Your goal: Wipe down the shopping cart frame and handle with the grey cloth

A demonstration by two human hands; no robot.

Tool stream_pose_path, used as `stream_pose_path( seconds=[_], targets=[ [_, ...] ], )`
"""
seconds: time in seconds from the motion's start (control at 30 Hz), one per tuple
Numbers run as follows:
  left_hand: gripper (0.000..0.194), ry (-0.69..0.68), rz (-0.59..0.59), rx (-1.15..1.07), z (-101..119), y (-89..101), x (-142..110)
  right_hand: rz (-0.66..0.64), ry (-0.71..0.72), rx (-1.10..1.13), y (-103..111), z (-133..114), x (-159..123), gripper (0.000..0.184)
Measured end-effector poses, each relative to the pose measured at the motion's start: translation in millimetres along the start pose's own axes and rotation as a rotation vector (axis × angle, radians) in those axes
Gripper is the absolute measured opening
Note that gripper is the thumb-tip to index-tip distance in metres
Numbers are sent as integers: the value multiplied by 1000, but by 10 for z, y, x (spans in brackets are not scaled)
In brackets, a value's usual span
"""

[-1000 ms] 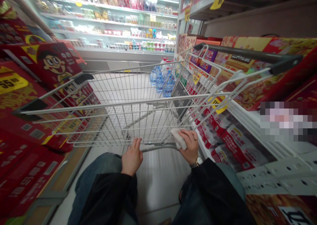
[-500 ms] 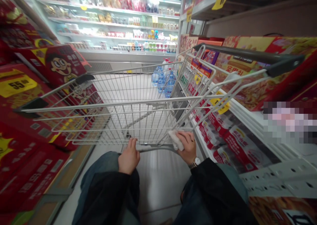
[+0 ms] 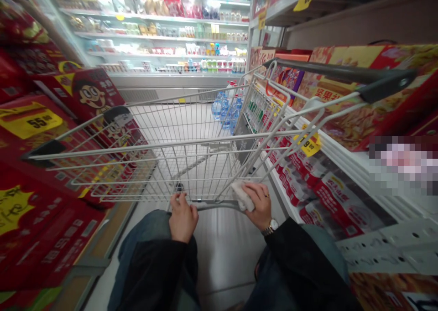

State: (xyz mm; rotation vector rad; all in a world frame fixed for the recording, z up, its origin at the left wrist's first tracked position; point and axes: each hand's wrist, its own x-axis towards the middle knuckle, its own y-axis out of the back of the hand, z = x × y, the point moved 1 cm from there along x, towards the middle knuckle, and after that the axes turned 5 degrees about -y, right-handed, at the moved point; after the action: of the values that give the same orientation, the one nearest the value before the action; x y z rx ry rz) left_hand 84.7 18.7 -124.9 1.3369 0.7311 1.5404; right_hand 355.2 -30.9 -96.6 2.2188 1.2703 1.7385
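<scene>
An empty wire shopping cart (image 3: 160, 165) stands right in front of me, its dark push handle (image 3: 342, 74) up at the right. My left hand (image 3: 183, 217) grips the cart's lower frame bar, fingers curled over it. My right hand (image 3: 260, 204), with a ring and a wristwatch, presses a white cloth (image 3: 242, 196) against the same lower bar at the cart's near corner. Both arms wear dark sleeves, and my knees in blue jeans show below.
Red gift boxes (image 3: 41, 165) with a cartoon face are stacked on the left. Shelves with red packets (image 3: 308, 174) and yellow price tags (image 3: 310, 144) line the right. Water bottles (image 3: 226, 110) stand on the floor ahead, before a lit chilled display (image 3: 164, 33).
The view has shifted slightly rightward and closer. My left hand has curled more tightly onto the bar. My right hand has slid the cloth a little along the bar.
</scene>
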Motion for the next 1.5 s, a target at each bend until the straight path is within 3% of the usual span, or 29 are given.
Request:
stream_pose_path(
  seconds=[0.07, 0.13, 0.23, 0.33, 0.47, 0.63, 0.7, 0.9, 0.93, 1.07, 1.13, 1.2, 1.37, 1.43, 1.5],
  targets=[
    [37, -80, 23, -140, 72, -32, -16, 0, 1, -20, -14, -22, 12, 45],
    [36, -225, -23, -304, 157, -90, -38, -117, 0, -45, -99, -53, 4, 43],
    [51, -350, -143, -495, 262, -218, -89, -304, -36, -63, -230, -83, -13, 44],
    [63, -345, -245, -564, 294, -337, -128, -230, -56, -43, -228, -69, 10, 43],
    [61, -347, -269, -527, 251, -410, -132, -66, -37, -32, -164, -53, 40, 40],
    [64, -369, -283, -440, 209, -447, -126, -314, -43, -123, -320, -122, -30, 44],
    [64, -372, -287, -428, 212, -452, -130, -338, -39, -126, -336, -130, -36, 46],
    [64, -370, -296, -397, 245, -431, -139, 40, -23, -41, -56, -28, 63, 44],
    [64, -372, -298, -392, 251, -425, -139, 35, -26, -43, -49, -18, 58, 44],
    [63, -374, -299, -379, 264, -418, -135, -250, -45, -94, -235, -45, -61, 48],
    [62, -369, -298, -376, 265, -428, -132, -322, -46, -111, -321, -63, -107, 49],
    [62, -369, -288, -377, 263, -441, -131, -287, -46, -104, -312, -58, -99, 49],
    [61, -379, -276, -377, 262, -445, -131, -18, -22, -50, -58, -9, 24, 43],
    [61, -381, -281, -376, 265, -434, -130, -54, -33, -64, -57, -16, 21, 44],
    [61, -378, -283, -379, 267, -424, -129, -203, -64, -98, -137, -37, -21, 45]
  ],
)
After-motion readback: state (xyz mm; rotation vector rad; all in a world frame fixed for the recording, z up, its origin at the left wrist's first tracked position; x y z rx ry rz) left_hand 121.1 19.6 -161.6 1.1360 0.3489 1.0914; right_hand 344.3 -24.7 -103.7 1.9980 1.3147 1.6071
